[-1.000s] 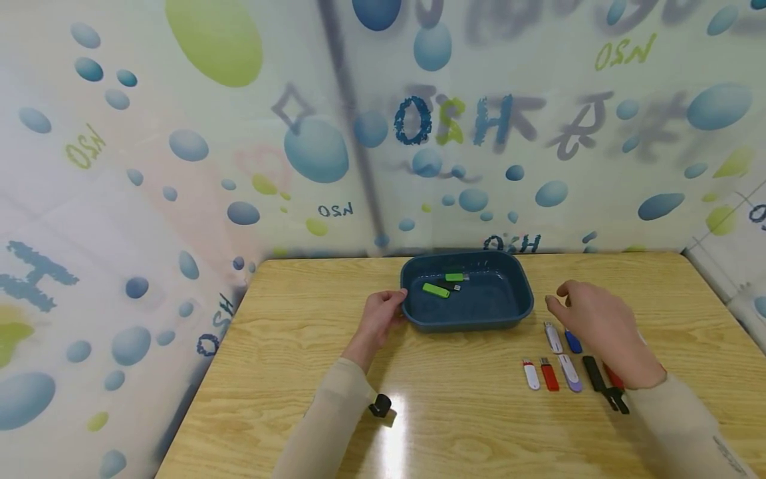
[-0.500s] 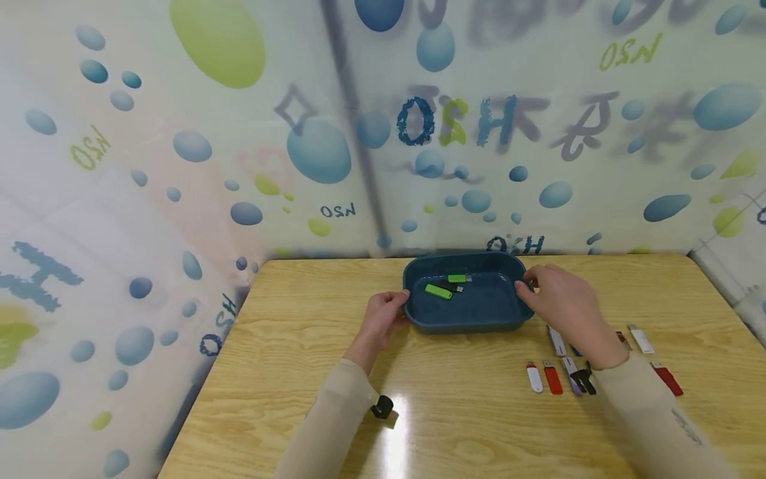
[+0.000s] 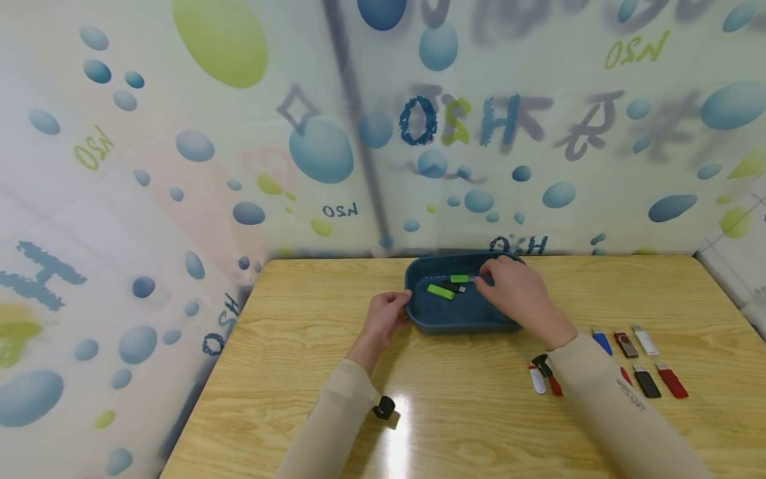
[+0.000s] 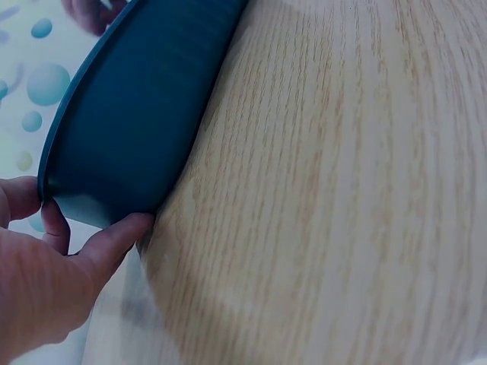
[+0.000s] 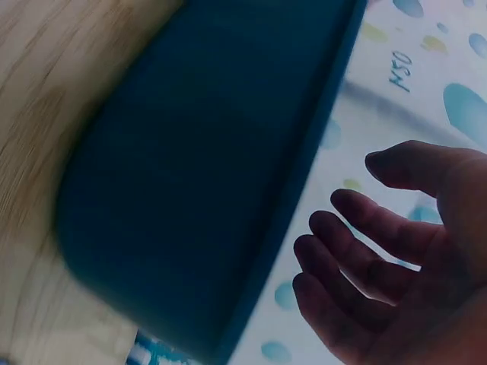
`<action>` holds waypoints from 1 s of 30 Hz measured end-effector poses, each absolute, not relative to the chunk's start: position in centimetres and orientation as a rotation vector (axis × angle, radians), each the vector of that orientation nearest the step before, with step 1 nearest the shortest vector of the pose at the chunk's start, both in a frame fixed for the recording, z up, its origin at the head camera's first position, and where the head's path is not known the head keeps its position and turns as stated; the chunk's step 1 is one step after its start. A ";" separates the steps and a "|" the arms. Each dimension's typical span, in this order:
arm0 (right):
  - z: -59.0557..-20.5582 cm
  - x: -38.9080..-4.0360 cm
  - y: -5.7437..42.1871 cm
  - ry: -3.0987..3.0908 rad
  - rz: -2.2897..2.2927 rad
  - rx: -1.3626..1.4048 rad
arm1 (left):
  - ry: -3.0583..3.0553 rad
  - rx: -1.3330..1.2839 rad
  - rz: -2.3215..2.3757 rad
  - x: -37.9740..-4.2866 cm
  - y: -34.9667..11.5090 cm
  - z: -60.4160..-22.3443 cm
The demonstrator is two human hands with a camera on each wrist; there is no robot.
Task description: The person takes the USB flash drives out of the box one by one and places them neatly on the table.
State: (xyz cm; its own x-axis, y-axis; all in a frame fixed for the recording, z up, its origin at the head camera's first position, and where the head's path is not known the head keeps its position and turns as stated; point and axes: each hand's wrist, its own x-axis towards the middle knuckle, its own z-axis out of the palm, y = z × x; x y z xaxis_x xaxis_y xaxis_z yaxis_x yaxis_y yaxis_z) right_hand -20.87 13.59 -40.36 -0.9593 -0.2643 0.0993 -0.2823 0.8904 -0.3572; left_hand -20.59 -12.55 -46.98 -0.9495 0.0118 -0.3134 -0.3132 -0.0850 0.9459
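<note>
My left hand (image 3: 384, 317) grips the left end of a dark blue plastic basin (image 3: 443, 319), thumb at the rim and fingers against the outer wall, as the left wrist view shows. In the basin lie a green USB stick (image 3: 440, 291), a second green stick (image 3: 459, 279) with its metal plug, and a black stick (image 3: 453, 287) between them. Over the basin's right half hangs my right hand (image 3: 516, 291), its fingertips close to the second green stick's plug. In the right wrist view its fingers (image 5: 358, 255) are loosely curled with nothing between them.
Right of the basin, several USB sticks lie in rows on the wooden table (image 3: 299, 346): a blue one (image 3: 602, 342), a brown one (image 3: 626, 344), a white one (image 3: 645, 340), a black one (image 3: 647, 382) and a red one (image 3: 673, 382). My right forearm hides some. A patterned wall stands behind.
My right hand has moved left from above the loose sticks, past the basin's right rim, to over its inside. The left hand keeps its hold on the basin.
</note>
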 end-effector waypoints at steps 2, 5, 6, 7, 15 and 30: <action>-40.7 -21.3 12.7 -3.000 0.581 0.457 | 1.957 -0.333 2.136 -20.6 -12.5 -46.9; -41.2 -21.8 11.4 -3.008 0.585 0.483 | 1.960 -0.331 2.132 -20.6 -12.5 -46.8; -41.3 -22.0 10.9 -3.014 0.582 0.492 | 1.964 -0.330 2.129 -20.6 -12.5 -46.8; -41.4 -22.2 10.5 -3.017 0.580 0.503 | 1.966 -0.332 2.128 -20.6 -12.6 -46.8; -42.3 -23.2 8.2 -3.014 0.523 0.595 | 1.969 -0.338 2.118 -20.6 -12.6 -46.8; -43.4 -24.5 5.5 -3.112 0.402 0.645 | 1.978 -0.337 2.123 -20.5 -12.5 -46.7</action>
State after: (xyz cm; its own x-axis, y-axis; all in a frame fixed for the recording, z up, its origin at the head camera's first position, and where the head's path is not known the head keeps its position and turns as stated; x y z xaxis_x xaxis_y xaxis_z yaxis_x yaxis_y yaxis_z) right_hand -24.54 5.50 -43.40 -0.9170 -0.3987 -0.0094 -0.3832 0.8875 -0.2559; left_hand -20.48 -12.48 -46.68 -0.9494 0.0044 -0.3139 -0.3134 -0.0698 0.9470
